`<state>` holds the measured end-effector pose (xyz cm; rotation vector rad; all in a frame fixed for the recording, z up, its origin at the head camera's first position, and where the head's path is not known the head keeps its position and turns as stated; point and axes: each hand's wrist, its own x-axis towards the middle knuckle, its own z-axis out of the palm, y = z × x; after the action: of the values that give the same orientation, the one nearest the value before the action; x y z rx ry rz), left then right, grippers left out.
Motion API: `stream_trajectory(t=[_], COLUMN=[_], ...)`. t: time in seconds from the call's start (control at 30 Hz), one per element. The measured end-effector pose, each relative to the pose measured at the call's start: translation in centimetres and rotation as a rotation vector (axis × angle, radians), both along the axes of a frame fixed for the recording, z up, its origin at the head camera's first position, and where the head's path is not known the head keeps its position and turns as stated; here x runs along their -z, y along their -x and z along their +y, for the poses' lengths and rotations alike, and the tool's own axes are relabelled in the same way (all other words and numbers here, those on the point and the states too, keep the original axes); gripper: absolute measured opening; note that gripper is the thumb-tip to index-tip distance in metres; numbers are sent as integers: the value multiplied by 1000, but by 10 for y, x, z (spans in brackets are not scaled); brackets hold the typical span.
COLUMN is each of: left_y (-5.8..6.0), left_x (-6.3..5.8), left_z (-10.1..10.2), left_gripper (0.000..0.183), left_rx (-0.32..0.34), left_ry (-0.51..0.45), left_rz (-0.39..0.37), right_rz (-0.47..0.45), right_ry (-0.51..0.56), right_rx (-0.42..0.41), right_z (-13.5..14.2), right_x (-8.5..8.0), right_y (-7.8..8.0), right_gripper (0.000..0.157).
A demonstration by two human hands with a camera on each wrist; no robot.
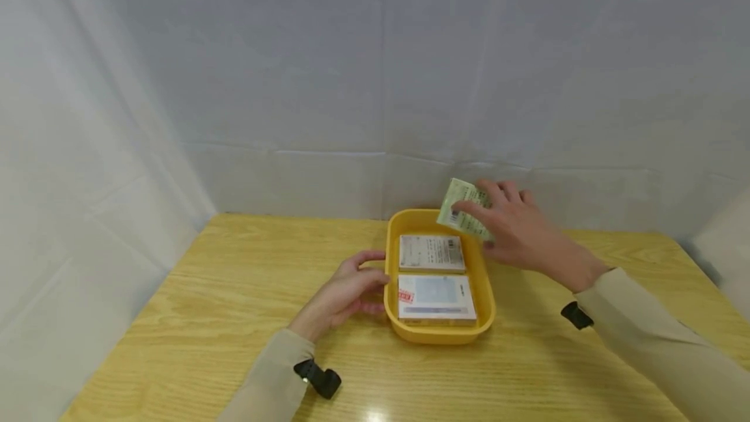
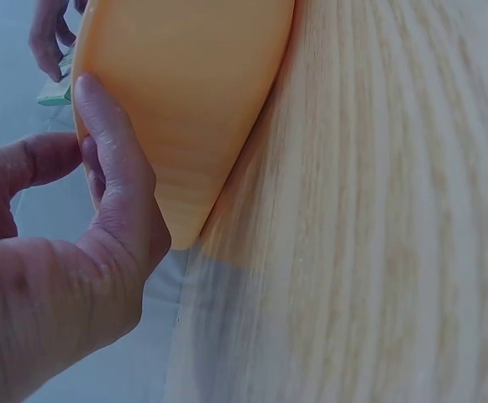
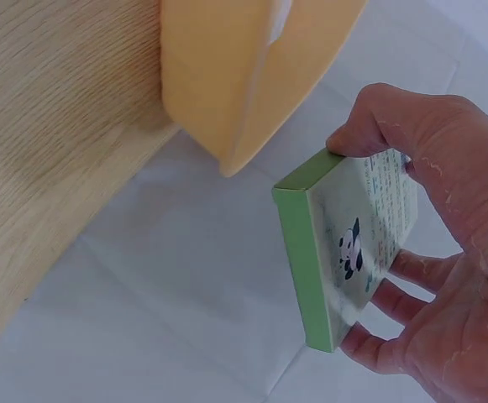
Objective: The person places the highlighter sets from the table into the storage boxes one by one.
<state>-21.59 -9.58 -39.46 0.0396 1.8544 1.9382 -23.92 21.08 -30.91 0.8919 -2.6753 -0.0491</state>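
Observation:
A yellow plastic bin (image 1: 487, 318) stands on the wooden table with two flat boxes in it. The far one is a grey-white box (image 1: 430, 253) with small print; nearer lies a white box (image 1: 438, 297) with a red stamp-like mark. My left hand (image 1: 351, 288) holds the bin's left rim, its fingers against the outer wall (image 2: 185, 101). Above the bin's far right corner, my right hand (image 1: 518, 230) grips a small flat green box (image 1: 463, 204) by its edges. In the right wrist view that green box (image 3: 357, 243) shows a panda picture, tilted and clear of the bin.
The wooden table (image 1: 234, 285) extends to both sides of the bin. A pale sheet (image 1: 328, 83) hangs right behind the table's back edge, and another hangs at the left. Black straps (image 1: 316, 376) are on both sleeves.

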Motion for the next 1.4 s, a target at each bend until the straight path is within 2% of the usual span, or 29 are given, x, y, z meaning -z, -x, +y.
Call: stream_trajectory(t=[0.17,0.43,0.6,0.87,1.1,1.4], left_y=[0,1,1,1,1,1], left_x=[1,1,2,2,1,1], left_z=[0,0,1,0,0,1], left_gripper=[57,58,57,59,59,58], left_rx=[5,5,9,9,9,11], left_ry=[-9,-16,-13,-20,-23,-18], left_rz=[3,-2,-1,-7,1,-4], right_rz=[-43,-189,-250,-357,-388,-471], right_ry=[-21,-47,-64,-113,-192,-146], right_rx=[-22,-53,-78,-117,-130,-127], right_z=[-7,-22,-30,-47,-57,-63], right_x=[-4,-11,-12,-4,9,10], right_y=[2,7,11,20,27,39], right_gripper=[65,65,65,62,63,66])
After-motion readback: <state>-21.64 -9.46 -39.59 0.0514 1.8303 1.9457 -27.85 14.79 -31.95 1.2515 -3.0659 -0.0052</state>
